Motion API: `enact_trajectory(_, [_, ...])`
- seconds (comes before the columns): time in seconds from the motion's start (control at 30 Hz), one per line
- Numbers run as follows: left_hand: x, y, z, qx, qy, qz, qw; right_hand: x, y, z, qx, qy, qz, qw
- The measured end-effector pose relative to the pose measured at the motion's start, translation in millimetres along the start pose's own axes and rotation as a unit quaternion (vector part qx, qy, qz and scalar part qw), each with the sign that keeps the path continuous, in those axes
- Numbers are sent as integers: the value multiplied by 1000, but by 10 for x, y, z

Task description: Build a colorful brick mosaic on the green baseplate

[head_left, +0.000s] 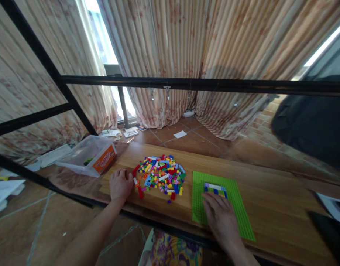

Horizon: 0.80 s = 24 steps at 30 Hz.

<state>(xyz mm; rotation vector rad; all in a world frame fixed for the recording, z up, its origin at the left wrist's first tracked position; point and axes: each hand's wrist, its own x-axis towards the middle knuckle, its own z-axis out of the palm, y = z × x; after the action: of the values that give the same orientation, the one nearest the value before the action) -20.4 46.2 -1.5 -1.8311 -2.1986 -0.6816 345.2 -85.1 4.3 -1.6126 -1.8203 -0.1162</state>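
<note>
My left hand rests on the wooden table at the left edge of a heap of small coloured bricks, fingers curled loosely; I cannot see anything in it. A green baseplate lies to the right of the heap. My right hand lies flat on the baseplate, fingers stretched toward a small built block of bricks near its far edge, fingertips touching or just short of it.
A clear plastic box with an orange label sits at the table's left end. A black metal frame bar crosses above the table. Curtains hang behind; papers lie on the tiled floor. A dark shape fills the right.
</note>
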Motion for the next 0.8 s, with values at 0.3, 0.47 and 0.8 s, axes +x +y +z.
enact_trajectory(0.3, [-25, 15, -21, -14, -15, -22, 1000, 1710, -303, 915, 13, -156, 63, 986])
enact_trajectory(0.47, [-42, 18, -7, -28, -15, -29, 999, 1873, -309, 1237, -7, -195, 52, 979])
enact_trajectory(0.8, [-42, 43, -26, -34, -20, -37, 999, 1709, -185, 1241, 22, -197, 74, 977])
